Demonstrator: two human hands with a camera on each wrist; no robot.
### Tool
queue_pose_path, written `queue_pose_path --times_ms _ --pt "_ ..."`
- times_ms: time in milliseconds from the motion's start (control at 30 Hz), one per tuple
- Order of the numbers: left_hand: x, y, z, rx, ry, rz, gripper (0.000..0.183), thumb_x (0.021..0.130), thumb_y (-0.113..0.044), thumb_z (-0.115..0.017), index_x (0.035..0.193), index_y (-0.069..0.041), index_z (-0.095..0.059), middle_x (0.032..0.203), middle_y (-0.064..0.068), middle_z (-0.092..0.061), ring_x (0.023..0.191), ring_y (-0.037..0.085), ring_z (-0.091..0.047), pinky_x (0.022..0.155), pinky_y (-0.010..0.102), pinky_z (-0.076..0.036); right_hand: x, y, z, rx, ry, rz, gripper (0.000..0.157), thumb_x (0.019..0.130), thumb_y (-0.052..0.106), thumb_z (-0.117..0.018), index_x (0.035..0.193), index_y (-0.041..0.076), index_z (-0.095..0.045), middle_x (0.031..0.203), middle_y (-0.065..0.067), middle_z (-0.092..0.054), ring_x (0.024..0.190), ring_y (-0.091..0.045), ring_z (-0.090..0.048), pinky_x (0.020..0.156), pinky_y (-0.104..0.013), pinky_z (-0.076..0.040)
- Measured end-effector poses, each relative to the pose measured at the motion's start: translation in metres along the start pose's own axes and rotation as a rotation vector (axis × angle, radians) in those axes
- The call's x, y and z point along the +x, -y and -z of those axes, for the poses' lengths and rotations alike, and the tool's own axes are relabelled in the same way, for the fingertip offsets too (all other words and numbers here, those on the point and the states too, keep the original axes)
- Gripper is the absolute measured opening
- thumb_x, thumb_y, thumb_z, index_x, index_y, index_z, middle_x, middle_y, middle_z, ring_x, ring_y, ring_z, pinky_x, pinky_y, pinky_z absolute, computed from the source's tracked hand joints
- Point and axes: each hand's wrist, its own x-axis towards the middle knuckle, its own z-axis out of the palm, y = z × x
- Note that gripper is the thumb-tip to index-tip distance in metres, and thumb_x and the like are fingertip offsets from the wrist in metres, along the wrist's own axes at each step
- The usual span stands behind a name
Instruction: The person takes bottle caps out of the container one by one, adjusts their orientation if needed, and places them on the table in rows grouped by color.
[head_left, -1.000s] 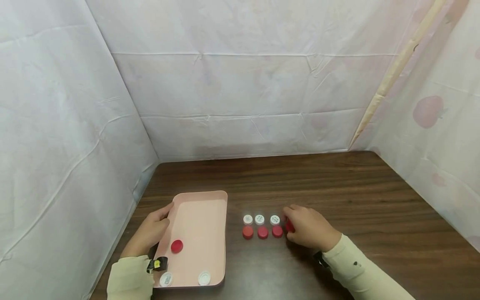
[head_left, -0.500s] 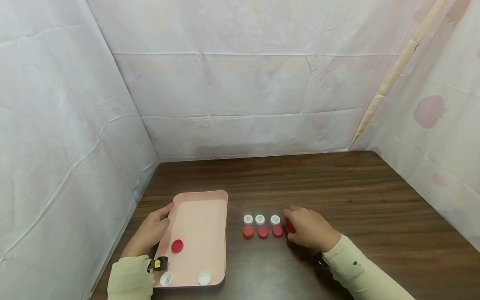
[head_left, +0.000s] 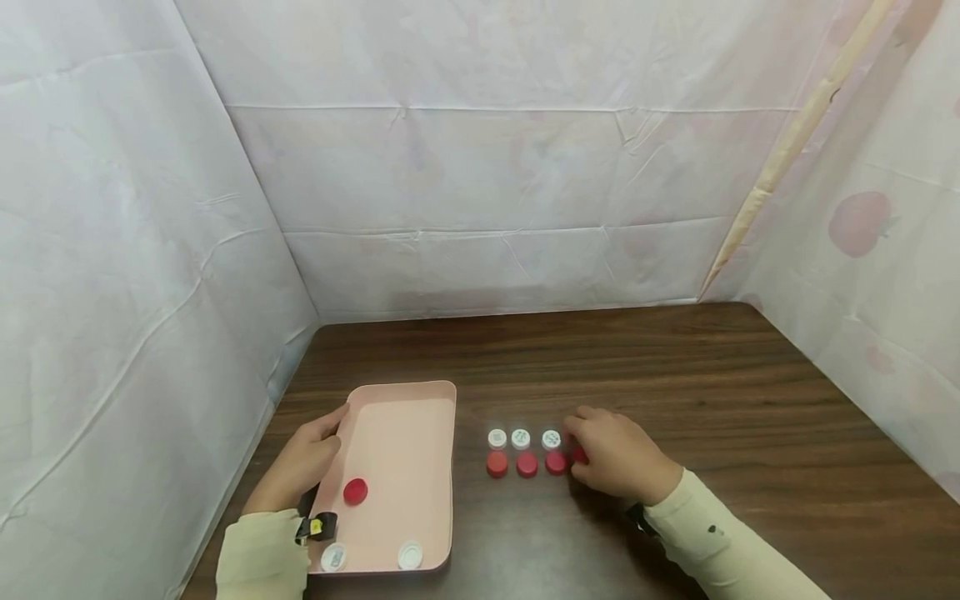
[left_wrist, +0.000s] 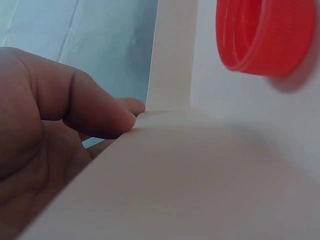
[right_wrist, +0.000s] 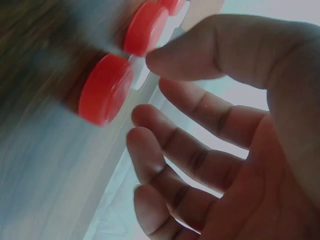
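Observation:
My left hand point(head_left: 296, 464) grips the left rim of a pink tray point(head_left: 405, 442); in the left wrist view a fingertip lies against the tray's edge, with another finger beyond it. Inside lie a red bottle cap point(head_left: 356, 492), its open underside showing in the left wrist view, and white caps point(head_left: 333, 557) near the front corners. My right hand point(head_left: 618, 454) reaches over the right end of two rows of caps, fingers loosely bent. A red cap point(right_wrist: 106, 90) sits just off its thumb tip, and part of a white cap point(right_wrist: 141, 72) shows behind the thumb and index fingertips.
Right of the tray, three white caps, the middle one point(head_left: 521, 438) among them, form a back row. In front of them is a row of red caps point(head_left: 527, 465). The dark wooden table point(head_left: 675, 367) is enclosed by pale cloth walls point(head_left: 495, 167).
Over the last half second my right hand has shifted very slightly left and away from me. The left hand, tray and rows of caps look unchanged.

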Motion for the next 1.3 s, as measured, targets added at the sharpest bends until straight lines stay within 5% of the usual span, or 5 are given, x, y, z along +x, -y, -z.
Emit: queue_pose_path --times_ms 433,833,1300 --pt "-0.001 -0.003 0.001 -0.003 -0.005 -0.018 0.062 0.106 -0.016 -0.038 0.166 -0.012 -0.022 0.17 0.024 -0.022 0.154 0.051 -0.024 0.116 0.065 -0.029 0.009 0.02 0.002 -0.025 -0.121 0.135 0.018 0.072 0.017 -0.079 0.085 0.022 -0.067 0.08 0.011 -0.052 0.07 -0.01 -0.047 0.061 -0.03 -0.043" --pt "-0.001 0.0 0.001 -0.008 -0.001 -0.012 0.062 0.106 -0.015 -0.037 0.166 -0.012 -0.023 0.17 0.024 -0.021 0.155 0.05 -0.022 0.118 0.065 -0.028 0.019 0.047 -0.004 -0.027 -0.133 0.206 0.016 0.072 0.014 -0.073 0.081 0.023 -0.065 0.079 0.012 -0.047 0.07 -0.01 -0.039 0.06 -0.025 -0.034" --pt "-0.001 0.0 0.001 -0.012 -0.003 -0.024 0.063 0.104 -0.012 -0.037 0.165 -0.011 -0.024 0.169 0.024 -0.024 0.154 0.048 -0.024 0.117 0.064 -0.029 0.032 0.078 -0.007 0.051 -0.208 0.343 0.021 0.069 0.009 -0.068 0.082 0.024 -0.064 0.088 0.013 -0.053 0.076 -0.01 -0.046 0.065 -0.025 -0.036"
